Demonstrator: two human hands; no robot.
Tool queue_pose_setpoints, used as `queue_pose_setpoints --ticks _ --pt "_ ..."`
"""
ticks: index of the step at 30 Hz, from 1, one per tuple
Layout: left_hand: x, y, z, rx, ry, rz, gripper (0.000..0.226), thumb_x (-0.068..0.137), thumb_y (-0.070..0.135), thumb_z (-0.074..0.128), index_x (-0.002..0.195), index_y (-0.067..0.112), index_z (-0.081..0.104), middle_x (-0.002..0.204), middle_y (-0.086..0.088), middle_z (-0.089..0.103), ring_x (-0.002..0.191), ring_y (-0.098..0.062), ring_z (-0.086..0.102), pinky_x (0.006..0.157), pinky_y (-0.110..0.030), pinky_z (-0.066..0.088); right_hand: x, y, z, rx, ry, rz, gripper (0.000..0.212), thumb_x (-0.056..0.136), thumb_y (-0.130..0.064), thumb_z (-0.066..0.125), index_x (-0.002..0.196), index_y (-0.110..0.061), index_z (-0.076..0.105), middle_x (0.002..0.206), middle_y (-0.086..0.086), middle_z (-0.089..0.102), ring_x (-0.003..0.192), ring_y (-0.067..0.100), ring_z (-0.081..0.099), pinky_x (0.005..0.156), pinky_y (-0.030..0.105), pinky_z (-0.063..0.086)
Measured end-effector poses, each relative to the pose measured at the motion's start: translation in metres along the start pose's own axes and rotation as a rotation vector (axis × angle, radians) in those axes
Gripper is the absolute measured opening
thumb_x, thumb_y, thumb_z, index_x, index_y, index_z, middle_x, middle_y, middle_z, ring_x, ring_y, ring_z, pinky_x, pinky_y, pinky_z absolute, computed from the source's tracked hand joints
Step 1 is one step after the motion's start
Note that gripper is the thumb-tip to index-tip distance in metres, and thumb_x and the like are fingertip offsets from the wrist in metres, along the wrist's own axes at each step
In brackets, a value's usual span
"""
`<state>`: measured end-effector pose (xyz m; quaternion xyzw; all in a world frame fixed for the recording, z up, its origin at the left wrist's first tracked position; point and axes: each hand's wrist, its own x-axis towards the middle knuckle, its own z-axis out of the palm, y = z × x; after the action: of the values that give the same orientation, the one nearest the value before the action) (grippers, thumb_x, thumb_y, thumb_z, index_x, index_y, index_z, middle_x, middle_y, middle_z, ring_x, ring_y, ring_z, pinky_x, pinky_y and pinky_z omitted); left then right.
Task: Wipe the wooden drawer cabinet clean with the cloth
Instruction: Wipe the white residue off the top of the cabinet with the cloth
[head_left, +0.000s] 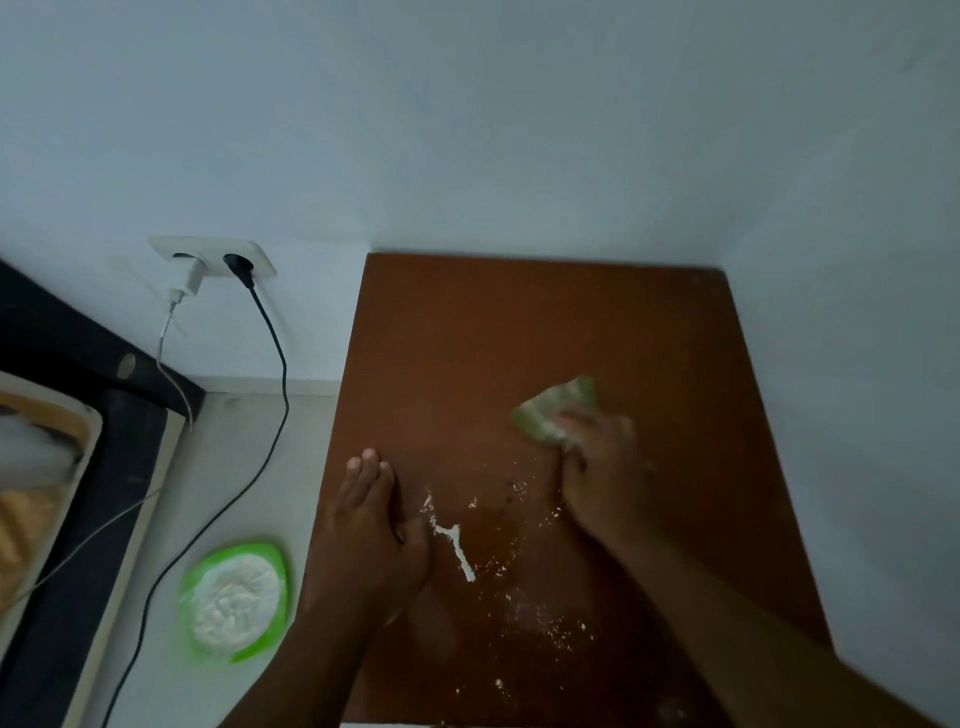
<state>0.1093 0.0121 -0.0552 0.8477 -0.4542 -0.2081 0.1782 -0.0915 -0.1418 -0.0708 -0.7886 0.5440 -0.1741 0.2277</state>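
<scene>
Down on the floor (244, 457) at your far left, below the wall socket (213, 257) and its trailing black cable (278, 374), sits a green bowl (270, 558) of white powder. Your left hand (374, 525) lies flat on the wooden cabinet (519, 322), near the left edge of its top surface, fingers straight and together, holding nothing. Just right of it, white powder crumbs (460, 553) streak and scatter across the near half. Further right, your right hand (597, 467) is blurred, its fingers curled over the bunched green cloth (550, 410) and pressing it down mid-surface.
</scene>
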Motion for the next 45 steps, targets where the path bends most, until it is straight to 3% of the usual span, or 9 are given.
queue_pose_setpoints --ticks 5,11,16,23,26,28,31,40,45 --pt "0.002 0.003 -0.003 0.017 -0.029 -0.004 0.079 0.075 0.043 0.041 0.146 0.008 0.041 0.16 -0.004 0.025 0.148 -0.014 0.015 0.117 -0.037 0.022 -0.041 -0.04 0.003 0.237 -0.121 0.01 0.039 0.092 -0.004 0.058 0.122 -0.027 0.066 0.128 -0.008 0.059 0.109 -0.003 0.051 0.093 0.004 0.041" --pt "0.0 -0.002 0.001 0.055 -0.049 0.019 0.082 0.078 0.048 0.034 0.148 0.006 0.036 0.161 -0.007 0.021 0.149 -0.018 0.013 0.12 -0.036 0.015 -0.005 0.063 -0.075 0.004 0.239 0.279 0.037 0.091 -0.004 0.059 0.127 -0.009 0.064 0.128 0.015 0.064 0.115 0.034 0.06 0.1 0.048 0.05" --pt "0.0 0.0 -0.001 0.056 -0.048 0.023 0.087 0.073 0.051 0.028 0.146 0.004 0.038 0.16 -0.011 0.024 0.149 -0.021 0.016 0.12 -0.038 0.017 -0.047 0.075 -0.044 -0.097 0.244 0.406 0.043 0.083 -0.002 0.057 0.125 -0.006 0.066 0.132 0.015 0.062 0.121 0.038 0.055 0.106 0.043 0.043" --pt "0.0 -0.001 -0.009 0.04 -0.097 0.038 0.085 0.076 0.049 0.031 0.149 0.006 0.034 0.161 -0.009 0.019 0.15 -0.02 0.011 0.119 -0.037 0.016 -0.085 -0.047 0.024 0.201 -0.012 0.064 0.042 0.088 0.0 0.057 0.122 -0.021 0.069 0.126 -0.009 0.062 0.115 0.007 0.046 0.1 0.022 0.044" --pt "0.0 -0.008 -0.013 0.033 -0.122 0.071 0.08 0.078 0.042 0.035 0.151 0.009 0.03 0.163 -0.005 0.015 0.15 -0.016 0.008 0.117 -0.032 0.012 -0.062 -0.048 -0.003 0.347 0.049 0.161 0.036 0.092 -0.003 0.06 0.122 -0.02 0.067 0.122 -0.007 0.062 0.097 0.007 0.059 0.076 0.012 0.053" --pt "-0.001 -0.011 -0.012 0.024 -0.123 0.079 0.08 0.079 0.041 0.035 0.152 0.011 0.026 0.163 -0.002 0.011 0.15 -0.013 0.004 0.116 -0.029 0.009 -0.025 -0.029 -0.022 0.337 0.16 0.257 0.033 0.093 -0.01 0.061 0.124 -0.021 0.065 0.12 -0.001 0.066 0.089 0.012 0.065 0.071 0.023 0.058" --pt "-0.003 -0.014 -0.009 0.011 -0.135 0.088 0.081 0.079 0.041 0.035 0.154 0.012 0.022 0.164 0.0 0.007 0.15 -0.012 0.0 0.119 -0.031 0.009 0.022 0.0 -0.025 0.164 0.166 0.313 0.036 0.093 -0.01 0.058 0.125 -0.023 0.065 0.129 0.0 0.062 0.113 0.018 0.059 0.097 0.037 0.052" --pt "-0.002 -0.019 -0.013 -0.025 -0.135 0.1 0.078 0.08 0.038 0.034 0.153 0.013 0.026 0.163 0.0 0.011 0.15 -0.011 0.004 0.119 -0.033 0.015 -0.071 -0.078 0.037 0.225 -0.222 -0.192 0.039 0.086 0.002 0.058 0.115 -0.02 0.072 0.121 -0.008 0.067 0.108 0.009 0.051 0.092 0.008 0.036" --pt "-0.004 -0.019 -0.008 -0.031 -0.122 0.107 0.079 0.079 0.039 0.035 0.153 0.013 0.024 0.164 0.001 0.008 0.15 -0.011 0.0 0.121 -0.034 0.014 0.001 -0.001 -0.034 0.124 0.17 0.023 0.024 0.091 -0.022 0.062 0.112 -0.015 0.071 0.11 0.001 0.069 0.1 0.019 0.063 0.084 0.022 0.047"
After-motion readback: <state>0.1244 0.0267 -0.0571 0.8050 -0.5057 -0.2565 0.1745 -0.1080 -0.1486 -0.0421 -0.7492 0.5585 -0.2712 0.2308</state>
